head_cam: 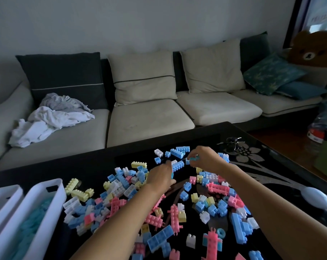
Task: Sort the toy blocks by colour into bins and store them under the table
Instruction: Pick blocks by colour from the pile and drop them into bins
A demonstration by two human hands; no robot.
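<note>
Smooth plastic blocks (179, 214) lie on a glossy black table (106, 162) beside a white plastic bin (46, 201).

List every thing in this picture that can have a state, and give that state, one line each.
right hand: pinches a teal block
left hand: lies among the blocks, grip unclear
blocks: mixed colours, loose on the table
bin beside the blocks: partly filled with teal pieces
other bin: contents hidden
clothes: heaped on the sofa

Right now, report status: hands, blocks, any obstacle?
Right grip pinches teal block. Left grip at blue blocks, hold unclear. White bin left; only loose blocks between.
</note>
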